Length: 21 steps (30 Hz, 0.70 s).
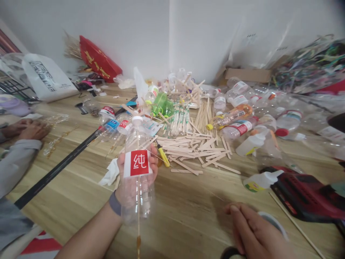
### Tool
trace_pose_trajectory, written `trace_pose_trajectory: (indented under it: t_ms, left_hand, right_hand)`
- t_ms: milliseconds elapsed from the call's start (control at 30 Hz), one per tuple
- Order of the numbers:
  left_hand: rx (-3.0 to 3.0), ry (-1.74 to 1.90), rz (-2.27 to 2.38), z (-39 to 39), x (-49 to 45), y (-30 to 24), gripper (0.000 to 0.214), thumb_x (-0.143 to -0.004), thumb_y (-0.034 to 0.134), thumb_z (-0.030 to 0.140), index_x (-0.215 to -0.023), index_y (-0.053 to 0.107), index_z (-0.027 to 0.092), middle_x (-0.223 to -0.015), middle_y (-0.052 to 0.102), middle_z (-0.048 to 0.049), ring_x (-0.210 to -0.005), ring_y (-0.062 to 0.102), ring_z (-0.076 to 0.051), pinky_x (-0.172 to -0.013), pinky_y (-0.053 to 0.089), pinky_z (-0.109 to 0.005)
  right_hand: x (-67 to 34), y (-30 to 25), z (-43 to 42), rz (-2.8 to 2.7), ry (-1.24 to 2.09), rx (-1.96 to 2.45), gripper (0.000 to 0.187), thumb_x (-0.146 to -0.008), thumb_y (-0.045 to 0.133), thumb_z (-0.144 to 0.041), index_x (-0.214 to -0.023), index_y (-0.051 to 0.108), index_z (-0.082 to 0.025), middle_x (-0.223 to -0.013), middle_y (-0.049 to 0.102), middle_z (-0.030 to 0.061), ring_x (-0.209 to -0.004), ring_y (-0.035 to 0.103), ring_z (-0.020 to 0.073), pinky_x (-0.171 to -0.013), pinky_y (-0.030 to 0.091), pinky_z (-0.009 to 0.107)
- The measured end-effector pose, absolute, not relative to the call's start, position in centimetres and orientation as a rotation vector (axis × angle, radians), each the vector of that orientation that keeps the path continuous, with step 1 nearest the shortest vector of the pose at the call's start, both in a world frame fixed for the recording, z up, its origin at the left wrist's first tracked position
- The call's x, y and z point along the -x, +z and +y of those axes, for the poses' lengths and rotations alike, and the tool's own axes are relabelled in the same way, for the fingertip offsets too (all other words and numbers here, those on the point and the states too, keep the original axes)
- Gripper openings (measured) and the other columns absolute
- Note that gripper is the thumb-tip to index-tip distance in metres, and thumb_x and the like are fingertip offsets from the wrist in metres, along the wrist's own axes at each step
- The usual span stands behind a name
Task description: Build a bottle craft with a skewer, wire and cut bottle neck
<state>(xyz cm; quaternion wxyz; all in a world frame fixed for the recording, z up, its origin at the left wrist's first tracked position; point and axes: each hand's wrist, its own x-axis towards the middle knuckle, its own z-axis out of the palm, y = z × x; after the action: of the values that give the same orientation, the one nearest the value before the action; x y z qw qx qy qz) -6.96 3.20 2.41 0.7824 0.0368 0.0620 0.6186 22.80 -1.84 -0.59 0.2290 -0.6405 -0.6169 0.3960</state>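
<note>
My left hand (126, 180) is wrapped round a clear plastic bottle (137, 172) with a white cap and a red-and-white label, held upright above the wooden floor. A thin wooden skewer (138, 212) runs lengthwise through the bottle and sticks out below it. At the bottom right my right hand (253, 230) rests with fingers curled over a white roll of tape (275, 221); how firmly it grips is unclear. A white tissue (110, 174) lies just left of my left hand.
A pile of craft sticks (194, 151), skewers (203, 115), green bottles (161, 104) and several clear bottles (239, 126) covers the floor ahead. A glue bottle (260, 180) and a red tool (304, 196) lie right. Another person's hands (24, 129), a black rod (59, 165).
</note>
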Motion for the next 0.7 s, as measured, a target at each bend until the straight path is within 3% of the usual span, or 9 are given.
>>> trace_pose_trajectory:
  t_ms: [167,233,333,367,433,500,600,700]
  left_hand:
    - [-0.220,1.399,0.293,3.6,7.0,2.3,0.062,-0.062,0.081,0.043,-0.114,0.057,0.017,-0.085,0.069,-0.0019,-0.072,0.069,-0.012,-0.068,0.057,-0.019]
    - [-0.322,1.428,0.447,3.7,6.4,2.3,0.055,-0.061,0.082,0.043,-0.105,0.063,0.016,-0.082,0.070,-0.0028,-0.072,0.069,-0.015,-0.067,0.057,-0.022]
    - [-0.477,1.468,0.707,3.8,5.2,2.2,0.045,-0.058,0.082,0.044,-0.090,0.068,0.015,-0.076,0.072,-0.0042,-0.074,0.070,-0.021,-0.064,0.056,-0.027]
    - [-0.508,1.484,0.773,3.7,4.7,2.1,0.044,-0.058,0.081,0.046,-0.087,0.069,0.014,-0.074,0.072,-0.0045,-0.074,0.071,-0.022,-0.063,0.055,-0.028]
    - [-0.532,1.509,0.874,3.6,3.9,1.8,0.043,-0.060,0.079,0.047,-0.084,0.070,0.013,-0.072,0.073,-0.0053,-0.075,0.071,-0.023,-0.063,0.054,-0.028]
    - [-0.529,1.518,0.930,3.4,3.4,1.5,0.042,-0.061,0.077,0.048,-0.083,0.070,0.013,-0.072,0.073,-0.0062,-0.076,0.071,-0.024,-0.066,0.054,-0.029]
    - [-0.541,1.521,0.961,3.2,3.2,1.3,0.040,-0.063,0.075,0.048,-0.084,0.069,0.014,-0.073,0.073,-0.0063,-0.080,0.071,-0.025,-0.072,0.054,-0.032]
    - [-0.582,1.527,0.963,3.1,3.2,1.2,0.038,-0.065,0.074,0.049,-0.085,0.070,0.017,-0.077,0.074,-0.0062,-0.085,0.071,-0.025,-0.073,0.054,-0.032]
  right_hand:
    - [-22.5,-1.9,-1.6,-1.954,0.937,1.705,0.036,-0.096,0.038,-0.048,-0.081,0.062,-0.026,-0.053,0.064,0.0002,-0.043,0.059,0.0181,-0.046,0.047,0.026]
    - [-22.5,-1.9,-1.6,-1.980,0.695,1.685,0.033,-0.095,0.043,-0.047,-0.103,0.065,-0.023,-0.078,0.074,0.0056,-0.050,0.063,0.0189,-0.050,0.051,0.029]
    - [-21.7,-1.2,-2.3,-1.915,0.334,1.616,0.046,-0.092,0.052,-0.045,-0.131,0.054,-0.021,-0.115,0.070,0.0143,-0.061,0.067,0.0195,-0.061,0.056,0.033]
    - [-21.1,-0.9,-2.7,-1.900,0.329,1.576,0.044,-0.093,0.052,-0.044,-0.130,0.055,-0.021,-0.111,0.070,0.0137,-0.060,0.066,0.0183,-0.061,0.056,0.032]
    - [-19.5,-0.6,-3.8,-1.917,0.511,1.451,0.030,-0.095,0.050,-0.042,-0.113,0.064,-0.024,-0.081,0.070,0.0050,-0.050,0.059,0.0149,-0.052,0.052,0.027]
    - [-17.9,-0.7,-4.9,-1.861,0.736,1.459,0.029,-0.095,0.049,-0.046,-0.102,0.067,-0.025,-0.059,0.062,-0.0026,-0.045,0.055,0.0142,-0.047,0.046,0.024]
    - [-16.5,-1.4,-5.7,-1.780,0.905,1.494,0.025,-0.090,0.055,-0.046,-0.081,0.066,-0.026,-0.058,0.063,-0.0042,-0.048,0.056,0.0133,-0.048,0.043,0.023]
    - [-16.3,-2.1,-5.8,-1.750,0.975,1.504,0.018,-0.085,0.059,-0.039,-0.073,0.064,-0.026,-0.054,0.060,-0.0055,-0.047,0.054,0.0129,-0.046,0.040,0.022]
